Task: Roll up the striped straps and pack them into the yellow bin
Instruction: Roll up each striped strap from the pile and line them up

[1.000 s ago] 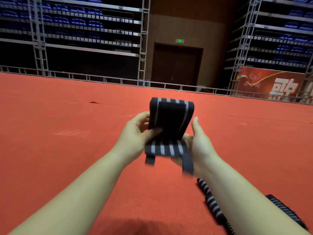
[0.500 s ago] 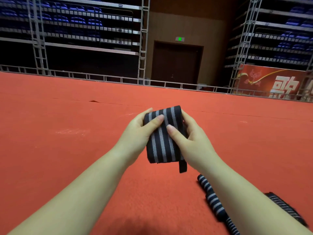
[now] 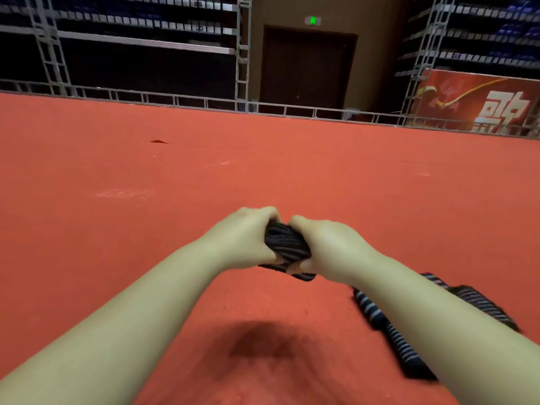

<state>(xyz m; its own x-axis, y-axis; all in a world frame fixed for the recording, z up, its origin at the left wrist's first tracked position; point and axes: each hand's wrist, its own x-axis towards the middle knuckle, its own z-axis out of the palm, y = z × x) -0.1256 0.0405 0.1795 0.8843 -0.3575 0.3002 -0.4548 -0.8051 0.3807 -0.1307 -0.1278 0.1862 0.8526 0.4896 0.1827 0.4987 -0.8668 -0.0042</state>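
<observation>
Both hands meet at the middle of the view above the red carpet floor (image 3: 146,258), and between them sits a rolled striped strap (image 3: 285,244), dark with grey stripes. The left hand (image 3: 242,238) grips the roll's left end and the right hand (image 3: 327,244) grips its right end, the fingers of both curled tightly round it, so the roll's long axis runs left to right, its right end tilted slightly nearer and lower. A short loose tail of the strap (image 3: 298,273) hangs below the hands. Near the right, partly hidden behind the right forearm, two more striped straps lie flat on the floor: one (image 3: 391,337) runs from the middle toward the near right, and another (image 3: 479,305) lies just to its right on a similar slant. At the far right, a red banner (image 3: 479,100) bears large white characters, too partly cut to read, and a green lit sign (image 3: 313,20) glows above the dark door (image 3: 306,68)
</observation>
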